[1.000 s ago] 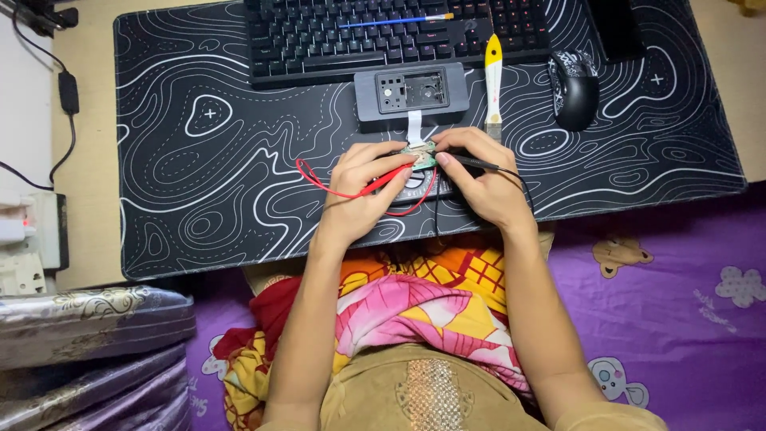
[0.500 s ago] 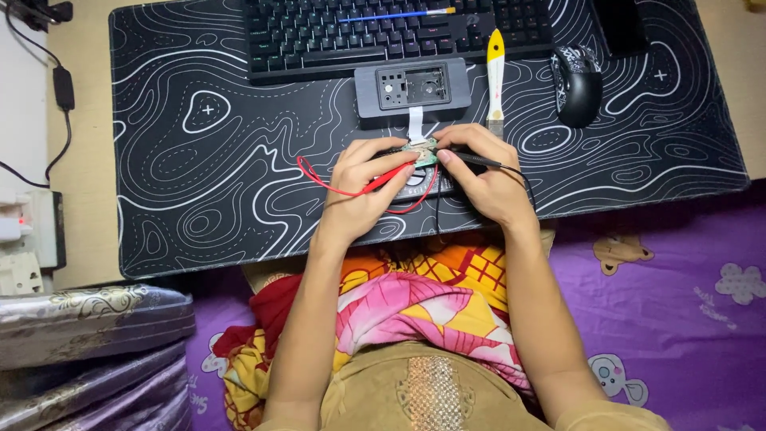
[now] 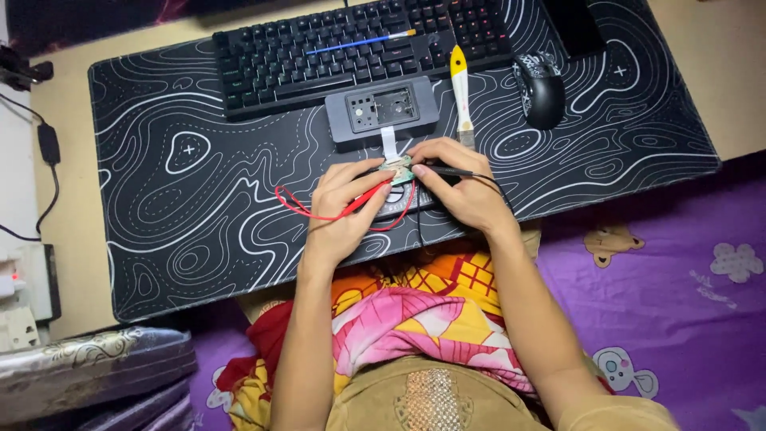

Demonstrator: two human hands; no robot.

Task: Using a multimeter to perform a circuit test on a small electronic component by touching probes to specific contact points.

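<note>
My left hand [image 3: 345, 209] grips a red probe whose red lead [image 3: 297, 207] loops out to the left over the black patterned desk mat [image 3: 175, 199]. My right hand [image 3: 461, 185] grips a black probe with a black lead [image 3: 487, 180]. Both probe tips meet at a small green circuit board [image 3: 396, 169] held between the fingertips. A white ribbon [image 3: 389, 141] joins the board to a grey device casing [image 3: 381, 112] just beyond it. A dark round object lies partly hidden under my hands.
A black keyboard [image 3: 359, 44] with a blue pen [image 3: 359, 42] on it lies at the mat's far edge. A yellow-handled brush [image 3: 460, 88] and a black mouse [image 3: 542, 88] sit to the right. Cables and a power strip [image 3: 24, 287] are at left. Purple bedding [image 3: 678, 271] lies below.
Both hands stay on the board with the probes. The view has shifted slightly, with no clear movement of the objects.
</note>
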